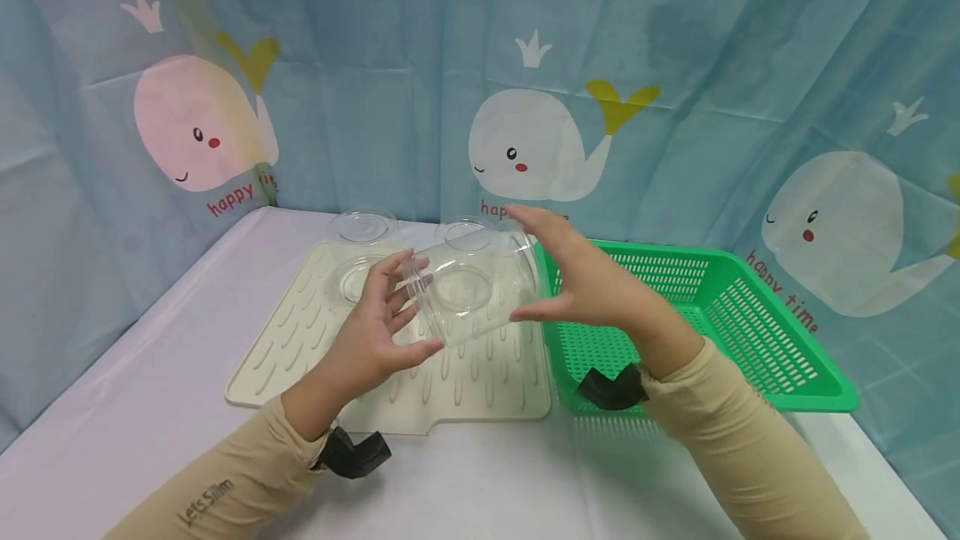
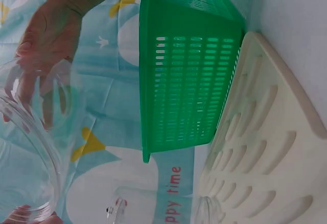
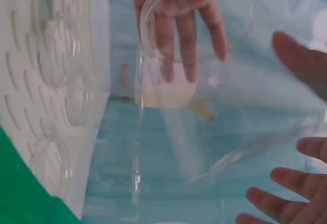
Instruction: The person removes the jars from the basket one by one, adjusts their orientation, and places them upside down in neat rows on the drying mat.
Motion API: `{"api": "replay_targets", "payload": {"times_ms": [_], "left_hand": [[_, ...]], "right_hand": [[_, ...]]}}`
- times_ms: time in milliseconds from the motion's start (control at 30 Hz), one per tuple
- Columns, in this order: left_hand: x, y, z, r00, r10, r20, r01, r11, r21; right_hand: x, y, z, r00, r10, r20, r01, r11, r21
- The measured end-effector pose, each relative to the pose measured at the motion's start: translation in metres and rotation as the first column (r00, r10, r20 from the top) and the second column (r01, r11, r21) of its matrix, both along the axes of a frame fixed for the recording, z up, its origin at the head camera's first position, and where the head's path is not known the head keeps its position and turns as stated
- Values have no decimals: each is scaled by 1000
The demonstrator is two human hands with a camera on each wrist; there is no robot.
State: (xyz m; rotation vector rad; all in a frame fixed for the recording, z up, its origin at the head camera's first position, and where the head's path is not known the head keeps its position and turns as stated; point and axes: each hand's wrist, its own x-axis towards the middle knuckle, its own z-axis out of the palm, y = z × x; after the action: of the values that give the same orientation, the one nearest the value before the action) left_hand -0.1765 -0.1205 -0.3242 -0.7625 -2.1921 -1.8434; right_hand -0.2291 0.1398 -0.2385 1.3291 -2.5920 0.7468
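A clear jar [image 1: 487,290] is held tilted above the mat, seen through in all views. My left hand [image 1: 378,315] grips it round the ridged rim, thumb below and fingers above. My right hand [image 1: 592,273] is spread about the jar's other end, thumb and fingers wide apart. In the right wrist view, the right hand's fingertips [image 3: 286,175] are straight and stand apart from the jar wall. Behind the held jar, more clear jars [image 1: 365,226] stand on and beside the cream ridged mat [image 1: 285,348].
A green perforated basket [image 1: 750,340] stands at the right, against the mat's edge. White cloth [image 1: 480,473] covers the table. A blue curtain [image 1: 360,107] with whale prints hangs behind. Tan sleeves [image 1: 247,465] and black wrist bands [image 1: 352,452] are on both arms.
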Motion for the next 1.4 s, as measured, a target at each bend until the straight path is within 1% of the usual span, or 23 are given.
{"api": "replay_targets", "payload": {"times_ms": [67, 133, 200, 233, 333, 400, 467, 600, 633, 700, 767, 800, 867, 933, 967, 1000, 1067, 1100, 1167, 1233, 1300, 1367, 1400], "left_hand": [[-1, -1, 0, 999, -26, 20, 25, 998, 59], [-1, -1, -1, 997, -66, 28, 62, 990, 129], [-1, 0, -2, 994, -109, 24, 103, 976, 192], [-1, 0, -2, 990, -140, 18, 132, 966, 224], [-2, 1, -4, 973, -233, -6, 224, 930, 292], [-3, 2, -6, 958, -286, -13, 276, 909, 312], [-5, 2, -8, 946, -324, -9, 310, 895, 320], [-7, 2, -17, 927, -375, 16, 350, 877, 330], [-8, 2, -19, 925, -381, 18, 354, 876, 326], [-9, 2, -23, 922, -388, 9, 366, 878, 308], [-10, 2, -24, 925, -381, -11, 369, 889, 272], [-10, 1, -23, 928, -372, -14, 364, 897, 250], [-9, 0, -20, 941, -338, -3, 333, 925, 184], [-7, -2, -15, 960, -277, 32, 274, 958, 83], [-6, -3, -12, 969, -241, 50, 240, 970, 21], [-4, -4, -8, 977, -204, 64, 207, 978, -40], [-2, -8, -2, 988, -129, 80, 140, 978, -157], [-1, -10, 2, 993, -93, 73, 107, 972, -210], [1, -15, 7, 999, -26, 29, 34, 954, -299], [1, -23, 12, 999, 39, -28, -47, 930, -365], [1, -32, 16, 987, 120, -103, -153, 888, -435], [-1, -44, 18, 968, 192, -163, -248, 843, -477], [-2, -50, 19, 958, 224, -181, -286, 822, -493]], "right_hand": [[-5, 4, -1, 996, 35, 82, -29, 997, -66], [-8, 8, -3, 981, 77, 176, -57, 992, -116], [-12, 11, -6, 955, 134, 263, -94, 983, -159], [-13, 12, -7, 941, 160, 298, -111, 978, -176], [-18, 14, -12, 895, 267, 358, -191, 954, -232], [-20, 15, -14, 865, 338, 371, -245, 930, -275], [-21, 15, -17, 839, 390, 379, -278, 907, -317], [-20, 13, -19, 789, 464, 402, -288, 859, -424], [-21, 12, -20, 781, 477, 403, -286, 847, -447], [-21, 10, -21, 773, 504, 386, -293, 823, -487], [-21, 7, -22, 771, 534, 348, -312, 792, -525], [-21, 6, -23, 776, 544, 320, -324, 779, -538], [-22, 5, -23, 795, 548, 260, -343, 759, -553], [-21, 4, -22, 815, 541, 206, -354, 747, -563], [-21, 5, -22, 825, 535, 184, -357, 745, -563], [-20, 5, -21, 833, 525, 172, -355, 747, -562], [-19, 6, -19, 846, 513, 149, -354, 747, -563], [-18, 6, -18, 848, 509, 145, -351, 746, -566], [-17, 7, -16, 857, 495, 142, -340, 752, -565], [-18, 8, -15, 866, 479, 146, -324, 757, -567], [-17, 9, -14, 876, 455, 160, -296, 769, -567], [-18, 10, -14, 887, 428, 171, -267, 779, -567], [-18, 11, -14, 892, 416, 175, -253, 781, -571]]}}
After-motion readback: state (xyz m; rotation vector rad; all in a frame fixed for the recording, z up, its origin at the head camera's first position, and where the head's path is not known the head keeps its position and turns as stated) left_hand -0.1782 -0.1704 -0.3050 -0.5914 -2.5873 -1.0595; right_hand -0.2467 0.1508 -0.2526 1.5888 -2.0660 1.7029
